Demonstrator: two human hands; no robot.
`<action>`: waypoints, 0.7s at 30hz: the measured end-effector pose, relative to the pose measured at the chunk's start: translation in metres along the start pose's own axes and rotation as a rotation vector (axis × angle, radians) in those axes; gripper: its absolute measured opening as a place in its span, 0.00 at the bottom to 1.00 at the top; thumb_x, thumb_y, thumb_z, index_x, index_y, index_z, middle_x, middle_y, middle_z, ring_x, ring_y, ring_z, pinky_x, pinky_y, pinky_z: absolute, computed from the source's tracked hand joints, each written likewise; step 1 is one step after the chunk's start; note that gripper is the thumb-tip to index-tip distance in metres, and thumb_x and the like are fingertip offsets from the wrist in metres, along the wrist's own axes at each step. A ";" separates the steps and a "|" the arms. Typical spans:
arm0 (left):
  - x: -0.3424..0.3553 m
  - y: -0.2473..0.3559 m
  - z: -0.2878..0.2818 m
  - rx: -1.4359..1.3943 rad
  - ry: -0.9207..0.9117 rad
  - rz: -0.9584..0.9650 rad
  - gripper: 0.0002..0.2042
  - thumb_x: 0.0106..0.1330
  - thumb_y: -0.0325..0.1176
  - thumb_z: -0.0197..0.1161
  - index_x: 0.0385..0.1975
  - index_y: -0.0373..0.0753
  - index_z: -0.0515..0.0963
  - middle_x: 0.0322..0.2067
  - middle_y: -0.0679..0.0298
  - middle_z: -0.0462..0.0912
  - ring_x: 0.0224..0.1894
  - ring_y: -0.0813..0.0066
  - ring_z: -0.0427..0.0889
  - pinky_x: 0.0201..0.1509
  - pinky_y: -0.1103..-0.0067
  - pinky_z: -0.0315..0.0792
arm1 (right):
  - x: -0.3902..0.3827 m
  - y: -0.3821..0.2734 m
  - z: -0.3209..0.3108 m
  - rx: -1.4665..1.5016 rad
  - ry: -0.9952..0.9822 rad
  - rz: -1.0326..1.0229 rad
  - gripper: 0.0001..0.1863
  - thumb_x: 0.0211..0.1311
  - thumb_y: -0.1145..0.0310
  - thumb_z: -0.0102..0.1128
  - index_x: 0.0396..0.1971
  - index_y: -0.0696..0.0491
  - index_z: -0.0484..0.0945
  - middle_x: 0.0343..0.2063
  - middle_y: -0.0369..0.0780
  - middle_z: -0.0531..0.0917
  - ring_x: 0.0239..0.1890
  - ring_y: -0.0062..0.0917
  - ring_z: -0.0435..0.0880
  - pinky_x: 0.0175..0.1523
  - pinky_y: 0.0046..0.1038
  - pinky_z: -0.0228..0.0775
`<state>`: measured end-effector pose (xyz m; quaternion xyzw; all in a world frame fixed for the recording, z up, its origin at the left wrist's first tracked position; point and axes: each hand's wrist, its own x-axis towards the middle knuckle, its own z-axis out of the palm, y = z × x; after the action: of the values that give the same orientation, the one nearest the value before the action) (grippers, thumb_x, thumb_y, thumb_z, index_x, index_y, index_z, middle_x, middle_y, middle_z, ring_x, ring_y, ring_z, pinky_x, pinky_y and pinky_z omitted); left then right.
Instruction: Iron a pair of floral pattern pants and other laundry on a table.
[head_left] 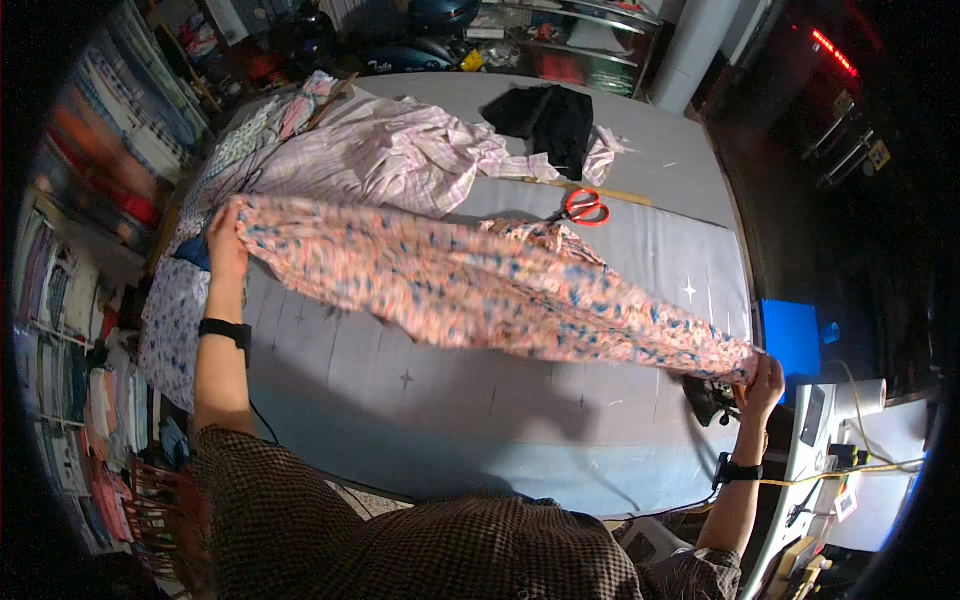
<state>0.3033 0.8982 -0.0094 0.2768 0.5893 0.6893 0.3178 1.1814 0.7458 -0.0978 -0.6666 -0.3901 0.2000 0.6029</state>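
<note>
A long pink floral fabric [450, 280] with blue flecks is stretched in the air above the padded grey table [640, 430], blurred by motion. My left hand [228, 230] grips its left end at upper left, and my right hand [762, 375] grips the other end at lower right. A dark iron [708, 408] lies near my right hand, partly hidden. Behind the held fabric are red-handled scissors [585, 207] and more bunched floral cloth [540, 232].
Pale checked cloth [380, 150], black cloth [540, 125] and blue-white floral cloth [170, 340] lie on the table. Shelves of folded fabric [75, 350] line the left. At right are a white side table [860, 510] with cables and a blue panel [790, 330].
</note>
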 end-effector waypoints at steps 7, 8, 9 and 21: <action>-0.016 -0.017 -0.097 0.783 -0.202 0.279 0.14 0.69 0.33 0.56 0.50 0.34 0.75 0.38 0.65 0.81 0.38 0.77 0.77 0.42 0.79 0.71 | 0.002 0.026 -0.004 -0.192 -0.077 -0.089 0.12 0.65 0.65 0.56 0.33 0.59 0.79 0.24 0.33 0.78 0.23 0.15 0.72 0.27 0.21 0.65; -0.029 -0.031 -0.111 0.874 -0.210 0.280 0.14 0.69 0.34 0.55 0.50 0.34 0.75 0.37 0.64 0.81 0.37 0.77 0.76 0.41 0.79 0.71 | -0.013 0.022 0.005 -0.374 -0.046 -0.154 0.13 0.65 0.65 0.56 0.30 0.60 0.79 0.22 0.33 0.77 0.23 0.16 0.72 0.26 0.22 0.65; -0.042 -0.046 -0.123 0.963 -0.222 0.282 0.14 0.69 0.34 0.55 0.50 0.34 0.75 0.36 0.63 0.80 0.36 0.76 0.76 0.41 0.78 0.70 | -0.028 0.020 0.019 -0.390 -0.028 -0.163 0.14 0.65 0.65 0.56 0.27 0.61 0.79 0.19 0.32 0.76 0.22 0.15 0.71 0.25 0.22 0.62; -0.141 -0.172 -0.272 1.070 -0.344 0.489 0.13 0.70 0.38 0.55 0.40 0.32 0.76 0.22 0.64 0.74 0.23 0.75 0.71 0.29 0.76 0.69 | -0.124 0.097 -0.046 -0.679 -0.346 0.024 0.13 0.65 0.64 0.50 0.29 0.58 0.78 0.15 0.41 0.75 0.15 0.23 0.71 0.22 0.28 0.62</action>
<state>0.2080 0.6356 -0.2216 0.6323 0.7135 0.2963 0.0580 1.1663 0.6242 -0.2075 -0.7892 -0.5226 0.1760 0.2704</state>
